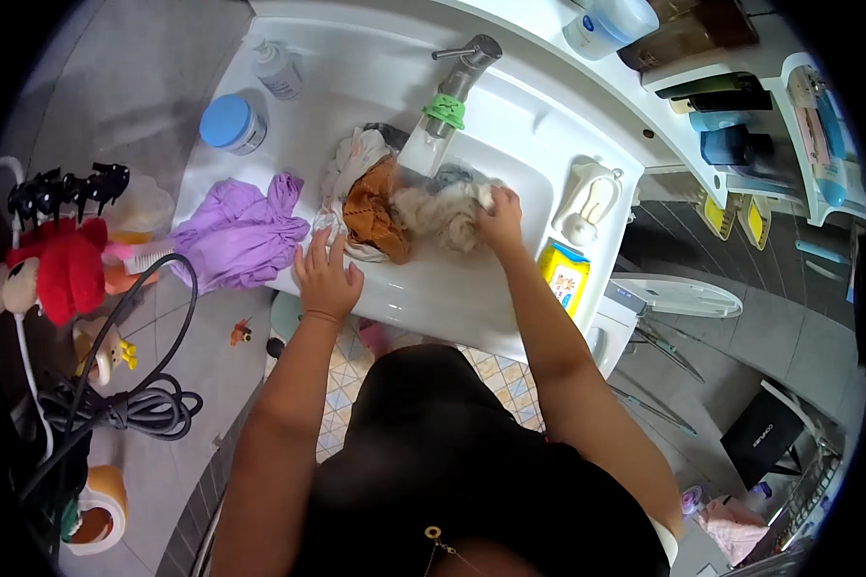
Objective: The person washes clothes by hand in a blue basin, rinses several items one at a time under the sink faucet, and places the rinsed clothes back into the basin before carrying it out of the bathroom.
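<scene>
My left hand lies at the left rim of the sink with its fingers spread, the tips touching a white patterned cloth. Beside that cloth, a brown-orange cloth hangs over the inner edge of the white sink. My right hand is closed on the right end of a wet, cream-grey cloth, its fingertips partly hidden by the folds. Above this cloth stands a metal faucet with a green band, and its outlet is over the bundle. A crumpled purple garment rests left of my left hand.
A blue-lidded jar and a pump bottle stand on the left counter. To the right are a white soap dish and a yellow packet. Shelves with bottles line the right. A coiled black cable hangs at left.
</scene>
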Available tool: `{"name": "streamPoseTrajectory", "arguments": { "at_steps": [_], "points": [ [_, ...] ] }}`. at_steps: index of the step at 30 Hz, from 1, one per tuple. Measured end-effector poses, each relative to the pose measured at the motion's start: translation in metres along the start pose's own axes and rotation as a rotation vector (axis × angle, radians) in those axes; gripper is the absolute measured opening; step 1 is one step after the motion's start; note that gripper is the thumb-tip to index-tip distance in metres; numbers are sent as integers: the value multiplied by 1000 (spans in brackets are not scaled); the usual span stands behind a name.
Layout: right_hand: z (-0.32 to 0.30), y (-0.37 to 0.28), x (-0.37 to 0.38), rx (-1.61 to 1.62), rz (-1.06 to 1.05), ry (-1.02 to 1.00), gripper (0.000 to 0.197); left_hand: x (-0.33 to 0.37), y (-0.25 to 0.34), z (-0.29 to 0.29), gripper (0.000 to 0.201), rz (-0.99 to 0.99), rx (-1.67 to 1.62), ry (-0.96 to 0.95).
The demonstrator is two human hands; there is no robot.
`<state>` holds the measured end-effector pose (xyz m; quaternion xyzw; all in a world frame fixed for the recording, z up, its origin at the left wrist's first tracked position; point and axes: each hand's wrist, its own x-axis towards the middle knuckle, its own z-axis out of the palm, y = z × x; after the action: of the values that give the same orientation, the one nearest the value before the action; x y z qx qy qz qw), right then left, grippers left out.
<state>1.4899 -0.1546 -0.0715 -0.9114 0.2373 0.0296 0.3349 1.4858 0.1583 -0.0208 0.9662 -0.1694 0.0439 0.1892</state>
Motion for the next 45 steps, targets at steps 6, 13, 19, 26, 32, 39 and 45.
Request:
{"name": "streamPoseTrajectory", "arguments": {
  "at_steps": [6, 13, 19, 26, 32, 39, 45],
  "points": [
    [81, -52, -5, -464, 79, 180, 71, -1, -3, -3, 48, 12, 9, 7],
    [108, -47, -5, -380, -18, 63, 59, -4, -7, 0, 48, 7, 41, -9],
    [97, -30, -8, -252, -58, 9, 50, 0, -2, 0, 46, 15, 32, -14],
    [-3, -44, -26, 1263, 338, -242, 49, 0, -1, -2, 45, 14, 20, -9],
    [6, 11, 7, 214, -75, 12, 58, 1, 1, -1, 46, 23, 8, 8],
    [70, -70, -24, -502, -45, -63, 70, -5, -3, -2, 44, 10, 27, 7],
    [122, -8, 7, -579, -229, 0, 47, 1, 3, -1, 43, 35, 23, 0]
  ]
}}
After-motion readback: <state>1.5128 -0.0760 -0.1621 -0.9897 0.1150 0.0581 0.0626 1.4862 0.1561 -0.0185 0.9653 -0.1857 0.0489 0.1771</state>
